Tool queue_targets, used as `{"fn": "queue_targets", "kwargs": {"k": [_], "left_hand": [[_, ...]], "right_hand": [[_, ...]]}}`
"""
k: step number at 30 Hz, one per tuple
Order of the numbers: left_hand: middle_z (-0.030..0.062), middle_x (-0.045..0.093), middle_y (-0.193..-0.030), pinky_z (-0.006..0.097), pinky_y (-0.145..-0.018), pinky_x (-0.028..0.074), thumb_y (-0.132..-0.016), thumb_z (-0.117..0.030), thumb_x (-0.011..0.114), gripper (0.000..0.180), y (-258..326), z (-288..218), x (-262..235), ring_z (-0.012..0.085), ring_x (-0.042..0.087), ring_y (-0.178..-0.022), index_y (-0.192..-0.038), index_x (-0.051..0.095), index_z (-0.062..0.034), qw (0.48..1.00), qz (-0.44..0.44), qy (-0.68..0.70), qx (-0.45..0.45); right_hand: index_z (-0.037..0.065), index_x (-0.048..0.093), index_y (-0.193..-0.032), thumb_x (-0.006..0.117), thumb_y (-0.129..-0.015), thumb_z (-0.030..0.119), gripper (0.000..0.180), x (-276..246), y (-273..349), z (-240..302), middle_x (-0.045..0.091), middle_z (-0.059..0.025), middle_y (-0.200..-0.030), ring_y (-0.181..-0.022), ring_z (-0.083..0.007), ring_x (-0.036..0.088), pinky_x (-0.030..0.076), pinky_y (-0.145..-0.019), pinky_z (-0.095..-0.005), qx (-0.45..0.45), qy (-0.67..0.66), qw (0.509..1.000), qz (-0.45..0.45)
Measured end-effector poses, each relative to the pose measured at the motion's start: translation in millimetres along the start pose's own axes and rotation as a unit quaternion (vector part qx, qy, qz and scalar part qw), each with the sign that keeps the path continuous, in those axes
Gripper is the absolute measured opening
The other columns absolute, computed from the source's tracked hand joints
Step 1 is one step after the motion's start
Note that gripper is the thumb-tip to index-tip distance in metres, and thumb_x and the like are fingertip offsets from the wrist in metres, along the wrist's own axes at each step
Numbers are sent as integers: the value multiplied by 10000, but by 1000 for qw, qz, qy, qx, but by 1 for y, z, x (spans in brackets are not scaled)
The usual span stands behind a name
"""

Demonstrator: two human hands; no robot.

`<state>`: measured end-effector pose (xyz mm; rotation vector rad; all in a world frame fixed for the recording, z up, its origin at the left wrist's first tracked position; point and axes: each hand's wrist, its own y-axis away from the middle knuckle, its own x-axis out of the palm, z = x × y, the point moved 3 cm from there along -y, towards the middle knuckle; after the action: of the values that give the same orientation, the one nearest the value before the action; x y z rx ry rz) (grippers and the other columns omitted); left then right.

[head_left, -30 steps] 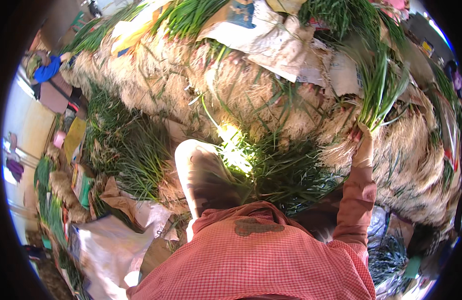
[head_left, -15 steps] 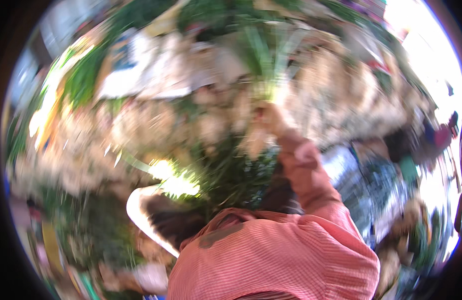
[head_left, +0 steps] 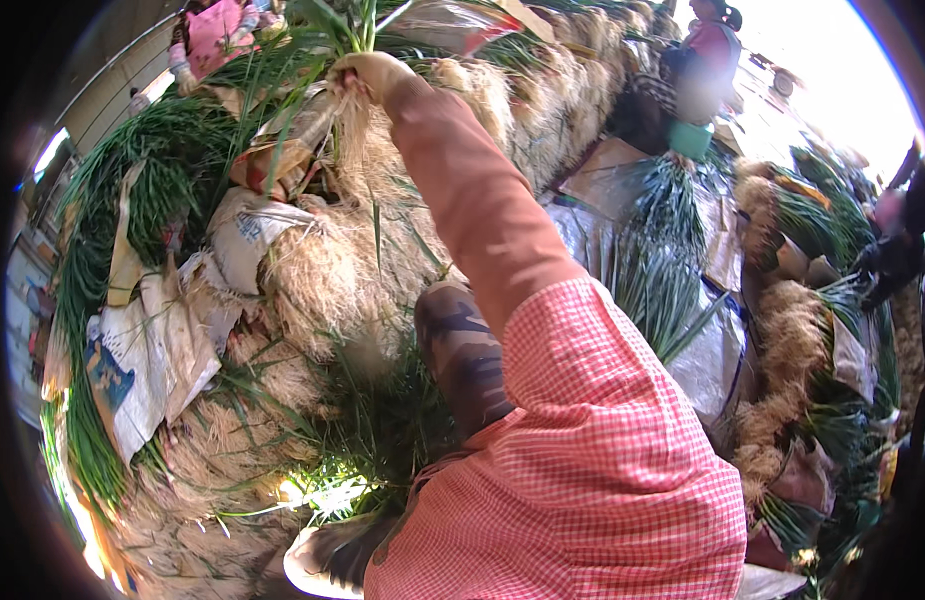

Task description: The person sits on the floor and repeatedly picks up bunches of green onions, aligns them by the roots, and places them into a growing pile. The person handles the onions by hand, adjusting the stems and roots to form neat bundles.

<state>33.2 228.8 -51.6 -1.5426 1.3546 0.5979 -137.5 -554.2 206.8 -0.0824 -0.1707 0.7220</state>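
My right hand (head_left: 377,80) is stretched far forward at the top of the view, closed around the base of a bunch of green onions (head_left: 362,28). Long green leaves stand up above the fist, and pale roots hang below it. Underneath lies a pile of more green onions, their tan root ends (head_left: 322,265) facing me. Dirty white sacks (head_left: 157,355) lie over part of this pile, left of my arm. My left hand does not show.
Loose green leaves (head_left: 382,420) lie by my camouflage-clad leg (head_left: 462,350). To the right, more onions (head_left: 642,270) rest on plastic sheeting (head_left: 707,360). A person in pink (head_left: 217,35) is at the far left; another person (head_left: 712,55) sits at the far right.
My view has swung to the right, so the pile sits further left. My right arm reaches further out, still gripping green onions. The earlier picture is blurred.
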Motion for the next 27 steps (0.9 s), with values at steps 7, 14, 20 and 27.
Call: {"fn": "queue_targets", "kwargs": {"k": [7, 14, 20, 27], "left_hand": [[172, 578, -1077, 356, -824, 473, -898, -249, 516, 352, 2, 8, -3, 266, 589, -980, -1135, 572, 6, 999, -25, 9, -26], [164, 572, -1110, 349, -849, 473, -899, -252, 517, 370, 17, -23, -52, 252, 587, -1012, -1163, 565, 3, 979, -170, 115, -11], [183, 503, -1238, 326, -951, 441, -899, -223, 520, 480, -2, -175, -54, 232, 520, -1161, -1309, 435, 12, 849, 11, 523, 76], [-63, 474, -638, 194, -514, 413, -915, -373, 583, 274, 4, -280, 70, 35, 451, -559, -811, 542, -123, 598, 372, 708, -51]], "right_hand": [[45, 609, -893, 484, -889, 115, 143, -79, -107, -41, 626, -47, -764, -657, -183, 556, 490, -623, -307, -262, 511, 814, -92], [118, 678, -880, 547, -860, 179, 146, -9, -8, -15, 640, -26, -759, -712, -179, 619, 526, -644, -301, -135, 555, 814, -110], [23, 644, -860, 582, -879, 108, 107, 193, 197, -53, 657, -83, -770, -587, -152, 586, 524, -526, -288, 11, -217, 928, 301], [30, 541, -682, 508, -894, 126, 235, 277, 313, -161, 565, -72, -580, -425, -136, 479, 404, -386, -265, 295, -363, 846, 255]]}}
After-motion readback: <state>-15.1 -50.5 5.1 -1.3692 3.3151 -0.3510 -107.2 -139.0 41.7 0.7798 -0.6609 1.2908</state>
